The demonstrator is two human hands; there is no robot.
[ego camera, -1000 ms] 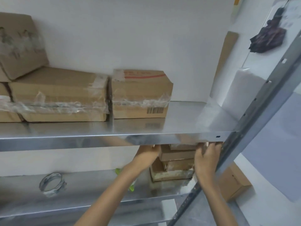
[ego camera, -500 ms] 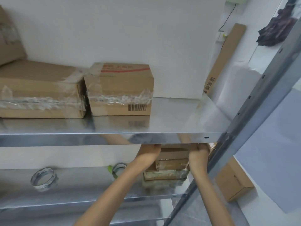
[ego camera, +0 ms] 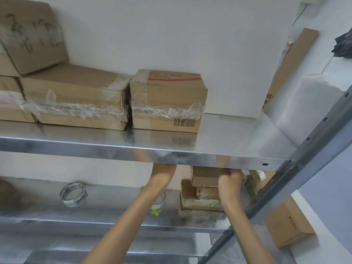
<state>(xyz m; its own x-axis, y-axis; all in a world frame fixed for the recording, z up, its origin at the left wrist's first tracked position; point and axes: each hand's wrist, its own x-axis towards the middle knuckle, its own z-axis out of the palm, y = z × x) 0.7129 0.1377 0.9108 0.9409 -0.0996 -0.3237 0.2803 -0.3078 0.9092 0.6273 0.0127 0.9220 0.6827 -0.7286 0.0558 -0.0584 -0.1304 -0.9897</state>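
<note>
Top cardboard box [ego camera: 205, 181]: sits on the stack [ego camera: 200, 203] at the right end of the lower shelf [ego camera: 114, 208], tucked just under the upper shelf [ego camera: 95, 149]. Right hand [ego camera: 229, 179]: grips its right end, fingers curled. Left hand [ego camera: 163, 172]: up left of the box, fingers hidden behind the shelf edge, grip impossible to tell. Tape roll [ego camera: 73, 194] well off left.

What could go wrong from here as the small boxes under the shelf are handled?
The right hand grips the top small brown cardboard box close under the shiny metal upper shelf; lifting may knock knuckles on its lip. The uneven stack of brown boxes below sits near the front of the lower metal shelf and might slip.
</note>
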